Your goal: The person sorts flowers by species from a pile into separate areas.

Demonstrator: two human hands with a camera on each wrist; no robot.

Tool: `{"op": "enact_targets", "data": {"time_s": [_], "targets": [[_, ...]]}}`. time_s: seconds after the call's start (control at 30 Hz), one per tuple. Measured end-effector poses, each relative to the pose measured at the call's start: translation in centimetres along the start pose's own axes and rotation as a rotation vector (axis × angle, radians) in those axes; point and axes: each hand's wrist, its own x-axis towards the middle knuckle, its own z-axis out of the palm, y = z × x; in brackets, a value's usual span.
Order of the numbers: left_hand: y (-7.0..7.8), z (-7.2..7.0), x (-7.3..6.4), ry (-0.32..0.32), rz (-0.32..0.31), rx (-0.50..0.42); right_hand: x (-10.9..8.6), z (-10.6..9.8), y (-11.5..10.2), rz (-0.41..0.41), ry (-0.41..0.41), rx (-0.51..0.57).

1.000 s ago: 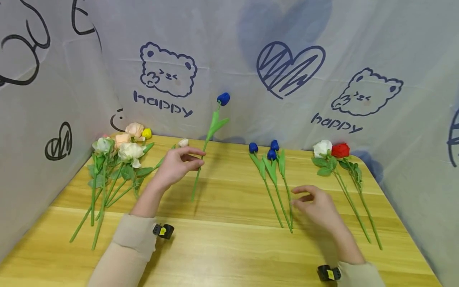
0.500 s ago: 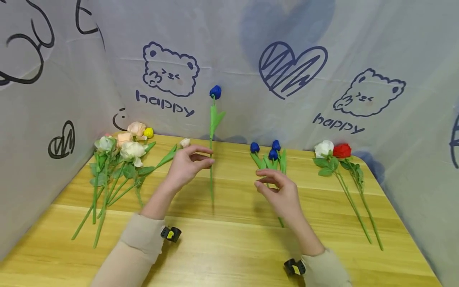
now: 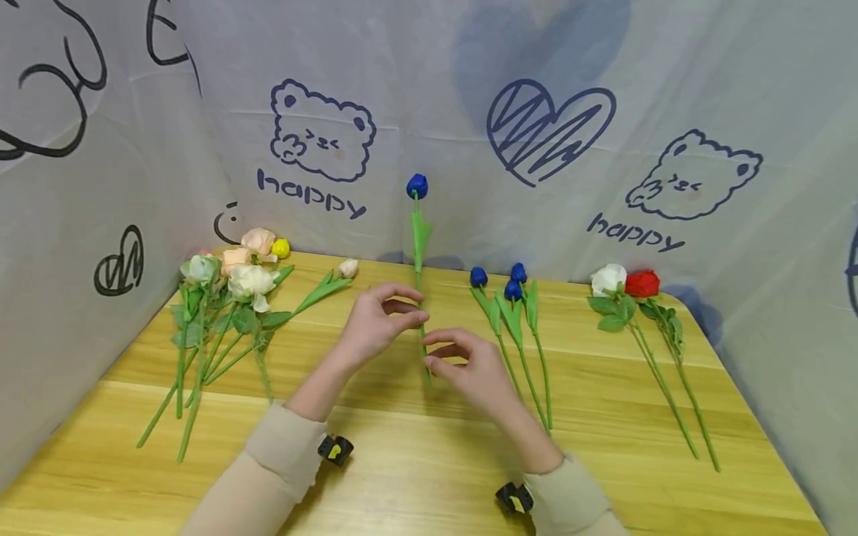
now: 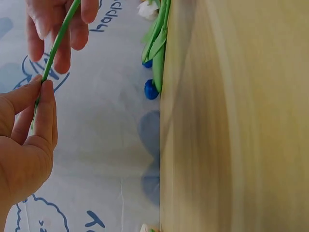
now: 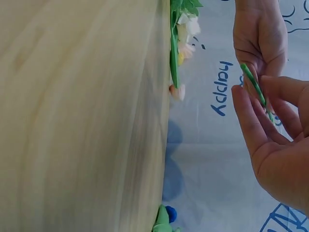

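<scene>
Upright in the head view stands a blue tulip (image 3: pixel 417 186) with a thin green stem, its head above the table against the cloth. My left hand (image 3: pixel 378 324) pinches the stem between thumb and fingertips; the left wrist view shows the pinched stem (image 4: pixel 57 43) closely. Lower down, my right hand (image 3: pixel 472 365) is beside the stem's bottom part. In the right wrist view the stem's lower end lies between the thumb and fingers of my right hand (image 5: pixel 280 150), with a gap still visible. Three more blue tulips (image 3: pixel 512 290) lie right of the hands.
At the left lies a pile of pale roses (image 3: pixel 251 283) with a yellow bloom (image 3: pixel 281 248); a pale tulip (image 3: pixel 348 268) lies beside it. A white rose (image 3: pixel 608 280) and a red rose (image 3: pixel 642 283) rest at the right of the wooden table (image 3: pixel 402 476). Cloth (image 3: pixel 429 112) hangs behind.
My left hand has carried the blue tulip rightward, and its stem has turned from slanted to nearly upright. My right hand has moved left, from the lying tulips to the held stem.
</scene>
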Motion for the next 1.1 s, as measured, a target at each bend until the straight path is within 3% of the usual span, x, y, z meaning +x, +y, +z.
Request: {"op": "enact_targets", "data": {"time_s": [0.37, 0.6, 0.7, 0.87, 1.1], "targets": [[0.0, 1.2, -0.2, -0.025, -0.008, 0.006, -0.3, 0.0, 0.0, 0.094, -0.021, -0.008], [0.0, 1.2, -0.3, -0.036, -0.021, 0.006, -0.4, -0.3, 0.0, 0.078, -0.009, -0.020], [0.4, 1.1, -0.4, -0.046, 0.004, -0.005, -0.4, -0.6, -0.1, 0.061, 0.012, -0.042], [1.1, 0.4, -0.6, -0.040, 0.075, 0.021, -0.8, -1.3, -0.5, 0.056, 0.050, -0.065], [1.3, -1.9, -1.4, 0.015, 0.114, 0.125, -2.1, -3.6, -0.4, 0.038, 0.115, -0.067]]}}
